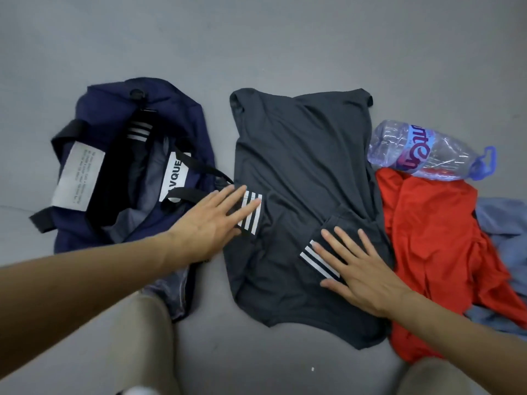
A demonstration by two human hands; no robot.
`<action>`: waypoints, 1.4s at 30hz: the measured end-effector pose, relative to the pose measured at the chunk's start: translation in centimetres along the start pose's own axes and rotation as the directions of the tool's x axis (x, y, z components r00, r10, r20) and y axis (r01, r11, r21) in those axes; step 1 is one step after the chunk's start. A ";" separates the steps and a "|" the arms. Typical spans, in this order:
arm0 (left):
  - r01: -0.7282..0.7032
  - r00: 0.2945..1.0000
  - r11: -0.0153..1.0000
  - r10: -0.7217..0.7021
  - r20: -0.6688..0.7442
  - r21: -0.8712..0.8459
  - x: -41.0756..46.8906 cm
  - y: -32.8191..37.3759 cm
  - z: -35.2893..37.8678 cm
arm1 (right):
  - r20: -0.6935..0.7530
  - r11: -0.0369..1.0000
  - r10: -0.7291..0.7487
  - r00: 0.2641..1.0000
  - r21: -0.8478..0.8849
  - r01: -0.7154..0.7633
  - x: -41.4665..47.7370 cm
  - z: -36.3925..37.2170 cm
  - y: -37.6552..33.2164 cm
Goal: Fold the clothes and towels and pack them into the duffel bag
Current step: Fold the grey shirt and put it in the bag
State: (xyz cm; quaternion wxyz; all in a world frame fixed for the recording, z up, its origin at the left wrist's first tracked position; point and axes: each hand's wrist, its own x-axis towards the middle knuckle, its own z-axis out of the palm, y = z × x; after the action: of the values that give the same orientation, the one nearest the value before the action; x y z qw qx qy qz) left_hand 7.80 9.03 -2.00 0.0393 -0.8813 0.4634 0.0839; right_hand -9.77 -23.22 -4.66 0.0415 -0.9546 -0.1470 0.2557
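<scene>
A dark grey T-shirt with white sleeve stripes lies flat on the grey floor, both sleeves folded inward. My left hand lies flat with straight fingers on the left striped sleeve. My right hand presses flat on the right striped sleeve. The navy duffel bag stands unzipped to the left of the shirt, with a dark striped garment inside it. A red garment lies crumpled to the right of the shirt, over a light blue garment.
A crushed clear plastic water bottle with a blue handle lies on its side at the right, touching the red garment. My knees in beige trousers show at the bottom. Grey floor stretches beyond the shirt.
</scene>
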 end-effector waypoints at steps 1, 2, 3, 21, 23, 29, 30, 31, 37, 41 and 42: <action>0.036 0.999 0.999 -0.036 0.014 -0.008 0.2 -1.7 -0.2 | -0.022 0.999 -0.046 0.999 -0.001 0.046 1.4 -1.2 -0.4; 0.081 0.996 0.996 -0.079 0.039 -0.048 0.6 -2.9 -0.2 | -0.042 0.996 -0.086 0.995 -0.005 0.085 2.9 -2.4 -0.7; 0.137 0.989 0.985 -0.130 0.068 -0.103 1.1 -3.7 0.0 | -0.062 0.993 -0.114 0.991 -0.010 0.114 4.4 -3.4 -1.1; 0.019 0.927 0.968 -0.111 -0.357 -0.251 -1.7 -3.0 2.1 | -0.159 0.850 0.098 0.982 0.526 0.000 16.7 -8.3 -7.8; 0.031 0.928 0.967 -0.121 -0.352 -0.252 -1.8 -2.9 2.0 | -0.189 0.820 0.134 0.973 0.572 -0.002 15.2 -8.2 -7.5; 0.196 0.929 0.925 -0.281 -0.239 -0.326 -0.9 -2.8 2.3 | -0.048 0.560 0.282 0.958 0.819 -0.123 9.6 -6.5 -6.2; 0.211 0.933 0.911 -0.295 -0.205 -0.354 -0.5 -2.4 2.3 | -0.021 0.518 0.300 0.954 0.843 -0.144 9.1 -6.0 -5.9; 0.218 0.940 0.896 -0.300 -0.165 -0.388 -0.2 -1.8 2.3 | 0.006 0.473 0.316 0.949 0.866 -0.163 8.6 -5.6 -5.6; 0.137 0.987 0.914 -0.158 -0.025 -0.382 2.5 1.0 3.4 | 0.116 0.369 0.341 0.933 0.896 -0.247 5.7 -2.4 -4.0; 0.027 1.000 0.973 -0.027 0.005 -0.231 4.4 1.3 3.7 | 0.159 0.377 0.357 0.920 0.877 -0.298 3.9 -0.7 -3.4; -0.011 1.000 0.979 0.013 0.007 -0.202 4.8 1.4 3.8 | 0.174 0.381 0.363 0.915 0.869 -0.316 3.5 -0.4 -3.3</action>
State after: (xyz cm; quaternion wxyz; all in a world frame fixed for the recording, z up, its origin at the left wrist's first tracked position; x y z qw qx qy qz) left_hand 8.84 4.92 -6.57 -0.0492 -0.8776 0.4575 0.1344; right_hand -7.50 -19.01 -5.49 0.4797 -0.8072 0.2064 0.2753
